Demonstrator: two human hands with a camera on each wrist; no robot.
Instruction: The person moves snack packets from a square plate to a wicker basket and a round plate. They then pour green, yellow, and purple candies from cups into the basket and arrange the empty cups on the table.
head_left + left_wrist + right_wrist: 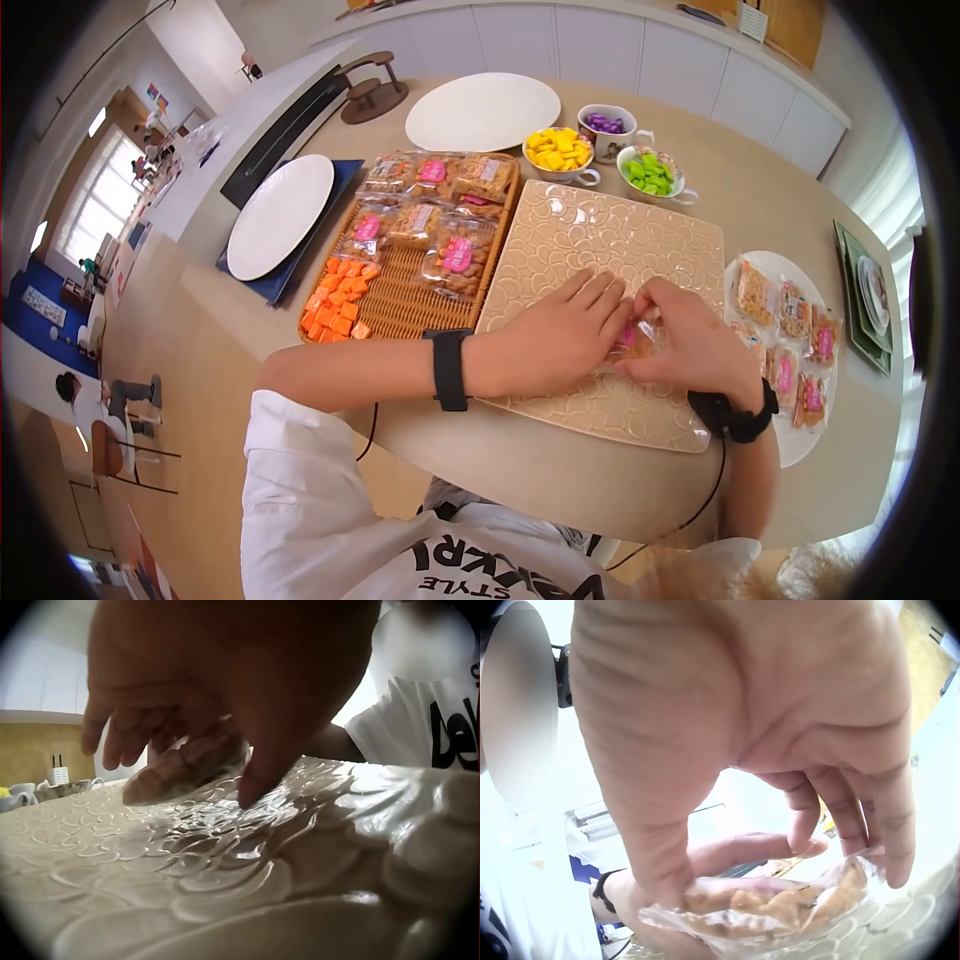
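- The snack packet lies on the embossed square platter, near its front edge, caught between both hands.
- The right hand has thumb and fingertips curled onto the packet, pinching the film at both ends; the right wrist view shows this plainly.
- The left hand lies over the packet's other side with fingers fairly straight and the thumb pressed down on the platter. From the left wrist view the fingers seem to touch the wrapper rather than grip it, though the angle is poor.
- Risk: the film looks slick and crinkled, so a pinch this shallow could slip and let the packet skid across the glossy raised pattern.
- Risk: pressing down hard could crush the brittle contents, or tilt the platter, whose front edge sits close to the table edge.
- The packet is clear plastic with a pink label, holding brown, lumpy pieces like nuts or crackers.
- Similar packets fill the wicker tray and the white plate.
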